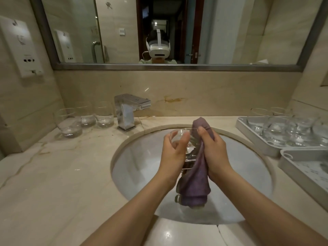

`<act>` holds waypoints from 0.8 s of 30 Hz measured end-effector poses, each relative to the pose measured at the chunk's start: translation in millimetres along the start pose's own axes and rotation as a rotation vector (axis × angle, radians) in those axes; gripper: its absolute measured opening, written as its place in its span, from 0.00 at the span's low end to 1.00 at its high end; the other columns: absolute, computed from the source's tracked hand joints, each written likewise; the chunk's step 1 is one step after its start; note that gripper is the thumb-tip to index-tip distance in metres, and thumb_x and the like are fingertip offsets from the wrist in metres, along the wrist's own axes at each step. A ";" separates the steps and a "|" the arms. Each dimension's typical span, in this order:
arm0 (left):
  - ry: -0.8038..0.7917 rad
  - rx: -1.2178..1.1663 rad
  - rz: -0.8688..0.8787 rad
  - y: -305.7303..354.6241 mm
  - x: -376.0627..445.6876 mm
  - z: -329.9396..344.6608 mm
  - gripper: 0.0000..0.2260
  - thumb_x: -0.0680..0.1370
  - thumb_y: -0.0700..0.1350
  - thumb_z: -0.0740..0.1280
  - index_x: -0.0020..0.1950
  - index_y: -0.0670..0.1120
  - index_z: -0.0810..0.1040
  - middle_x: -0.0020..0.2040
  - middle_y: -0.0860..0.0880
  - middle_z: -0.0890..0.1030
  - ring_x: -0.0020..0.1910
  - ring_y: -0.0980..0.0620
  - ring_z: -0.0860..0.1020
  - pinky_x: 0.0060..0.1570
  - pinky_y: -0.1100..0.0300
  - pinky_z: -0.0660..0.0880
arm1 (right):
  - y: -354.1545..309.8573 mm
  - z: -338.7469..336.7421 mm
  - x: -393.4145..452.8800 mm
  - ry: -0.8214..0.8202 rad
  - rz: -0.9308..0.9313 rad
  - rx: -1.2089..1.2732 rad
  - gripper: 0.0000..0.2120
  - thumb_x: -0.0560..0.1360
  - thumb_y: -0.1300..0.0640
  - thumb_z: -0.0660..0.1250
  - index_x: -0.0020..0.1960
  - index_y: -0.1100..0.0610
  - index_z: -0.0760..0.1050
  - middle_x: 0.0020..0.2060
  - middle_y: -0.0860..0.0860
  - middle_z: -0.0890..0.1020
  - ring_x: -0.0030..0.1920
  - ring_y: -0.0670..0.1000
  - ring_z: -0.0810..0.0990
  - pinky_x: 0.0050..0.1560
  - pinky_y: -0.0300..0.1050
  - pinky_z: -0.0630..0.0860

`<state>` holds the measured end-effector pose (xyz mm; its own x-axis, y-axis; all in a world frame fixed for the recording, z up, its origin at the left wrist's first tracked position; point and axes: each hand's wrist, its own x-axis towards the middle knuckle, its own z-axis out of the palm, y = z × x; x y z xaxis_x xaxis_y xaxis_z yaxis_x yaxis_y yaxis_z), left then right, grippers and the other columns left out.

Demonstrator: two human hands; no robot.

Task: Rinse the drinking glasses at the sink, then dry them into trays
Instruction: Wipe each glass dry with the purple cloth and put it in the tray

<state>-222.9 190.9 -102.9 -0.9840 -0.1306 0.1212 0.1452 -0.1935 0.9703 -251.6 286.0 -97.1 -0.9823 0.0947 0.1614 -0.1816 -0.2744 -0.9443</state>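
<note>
- 3 drinking glasses (85,118) stood on the counter (53,174) left of the faucet (126,112), well apart from the sink; likely the queue waiting to be rinsed, judging by their spot away from the trays.
- Faucet sat at the back-left rim of the sink (134,171), spout over the basin; no water visibly running.
- Left hand (174,150) held over the sink, right of the faucet, fingers and thumb curled round the side of a clear glass (184,148), steadying it upright, probably so drips fell into the basin.
- Right hand (212,148) just beside it, closed on a purple cloth (195,181); cloth pressed against the glass wall, bunched above the rim, its tail hanging below. Judged: drying step.
- Far tray (248,132), right of the sink, already held several glasses, so the task looked well along.
- Near tray (291,162), right of the sink and in front of the far one; no glasses in its visible part.
- Surface: beige marble, veined and glossy.
- Room: bathroom, wall mirror (177,32) behind the faucet, marble backsplash.
</note>
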 end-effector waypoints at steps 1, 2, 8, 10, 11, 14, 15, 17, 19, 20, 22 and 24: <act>-0.027 0.028 -0.014 0.9 -1.6 0.2 0.31 0.71 0.59 0.64 0.70 0.50 0.62 0.52 0.55 0.76 0.47 0.62 0.78 0.39 0.70 0.74 | -0.4 -1.5 -2.7 0.011 -0.042 -0.022 0.07 0.80 0.56 0.63 0.54 0.53 0.78 0.49 0.55 0.84 0.48 0.52 0.82 0.56 0.52 0.77; -0.041 0.056 -0.025 1.2 -2.7 0.5 0.36 0.68 0.62 0.66 0.72 0.52 0.59 0.53 0.54 0.75 0.50 0.61 0.77 0.41 0.67 0.73 | -1.8 -2.2 -5.9 0.016 -0.087 -0.047 0.07 0.80 0.56 0.63 0.55 0.51 0.78 0.51 0.52 0.84 0.50 0.50 0.82 0.58 0.50 0.77; 0.120 0.003 -0.016 3.6 2.2 -2.9 0.28 0.74 0.60 0.66 0.69 0.54 0.58 0.55 0.46 0.77 0.52 0.50 0.79 0.56 0.51 0.77 | 7.6 1.1 -20.5 -0.017 -0.456 -0.352 0.17 0.79 0.55 0.65 0.67 0.50 0.71 0.59 0.46 0.74 0.57 0.33 0.72 0.60 0.29 0.68; 0.210 -0.071 -0.052 0.7 1.8 -5.2 0.21 0.79 0.58 0.61 0.68 0.52 0.60 0.55 0.49 0.76 0.52 0.52 0.79 0.53 0.53 0.78 | 23.5 7.8 -26.3 -0.041 -0.642 -0.539 0.21 0.76 0.52 0.66 0.69 0.48 0.69 0.57 0.47 0.71 0.57 0.37 0.72 0.58 0.31 0.70; 0.260 -0.087 -0.065 -0.6 0.9 -6.3 0.20 0.80 0.57 0.59 0.68 0.51 0.60 0.54 0.50 0.76 0.51 0.54 0.78 0.52 0.55 0.77 | 32.2 10.7 -26.4 -0.059 -0.699 -0.623 0.22 0.75 0.49 0.65 0.69 0.47 0.69 0.57 0.47 0.70 0.58 0.42 0.73 0.59 0.37 0.72; 0.307 -0.072 -0.079 -6.9 1.6 -8.6 0.19 0.80 0.57 0.58 0.67 0.50 0.62 0.57 0.49 0.76 0.53 0.51 0.78 0.57 0.50 0.77 | 41.2 15.6 -21.8 -0.052 -0.702 -0.641 0.23 0.74 0.45 0.61 0.69 0.46 0.69 0.55 0.43 0.68 0.56 0.44 0.73 0.58 0.41 0.74; 0.292 -0.057 -0.062 -7.7 2.1 -8.3 0.18 0.80 0.57 0.58 0.66 0.51 0.62 0.55 0.48 0.77 0.52 0.50 0.79 0.57 0.49 0.77 | 38.2 16.1 -20.1 -0.035 -0.674 -0.578 0.21 0.75 0.45 0.61 0.68 0.45 0.68 0.53 0.42 0.68 0.55 0.40 0.73 0.57 0.36 0.72; 0.256 -0.035 -0.026 -6.7 1.8 -4.5 0.17 0.80 0.58 0.59 0.64 0.52 0.63 0.51 0.47 0.79 0.49 0.47 0.81 0.53 0.46 0.79 | 28.7 14.2 -16.5 -0.013 -0.558 -0.447 0.18 0.77 0.49 0.64 0.66 0.43 0.67 0.54 0.43 0.70 0.55 0.35 0.72 0.56 0.28 0.69; 0.198 0.022 -0.017 -9.0 2.2 -1.8 0.19 0.79 0.61 0.59 0.64 0.52 0.64 0.51 0.46 0.79 0.49 0.46 0.81 0.52 0.46 0.79 | 22.0 8.4 -13.1 -0.027 -0.374 -0.338 0.15 0.79 0.53 0.64 0.65 0.45 0.70 0.58 0.46 0.74 0.57 0.36 0.74 0.60 0.32 0.69; 0.168 0.059 -0.018 -9.2 0.2 0.3 0.19 0.79 0.61 0.58 0.65 0.53 0.63 0.52 0.46 0.78 0.49 0.48 0.81 0.49 0.51 0.79 | 20.1 4.5 -11.4 -0.034 -0.272 -0.254 0.13 0.79 0.54 0.63 0.64 0.47 0.72 0.58 0.48 0.77 0.58 0.41 0.76 0.61 0.38 0.71; 0.105 0.106 -0.020 -9.7 -3.9 3.9 0.17 0.80 0.58 0.57 0.66 0.53 0.63 0.52 0.49 0.77 0.45 0.58 0.79 0.40 0.66 0.75 | 16.2 -2.4 -8.1 -0.017 -0.085 -0.078 0.11 0.80 0.54 0.62 0.61 0.51 0.75 0.54 0.51 0.81 0.57 0.51 0.80 0.61 0.49 0.75; 0.058 0.105 -0.036 -8.4 -5.2 4.9 0.18 0.81 0.56 0.57 0.68 0.52 0.63 0.51 0.54 0.75 0.43 0.63 0.78 0.36 0.70 0.73 | 12.7 -5.4 -6.7 0.008 0.004 0.003 0.11 0.80 0.53 0.62 0.60 0.51 0.76 0.53 0.54 0.82 0.55 0.55 0.81 0.61 0.56 0.76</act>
<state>-219.5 197.9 -110.7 -0.9803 -0.1820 0.0769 0.0957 -0.0967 0.9907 -247.1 287.1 -111.7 -0.9827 0.1013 0.1553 -0.1778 -0.2773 -0.9442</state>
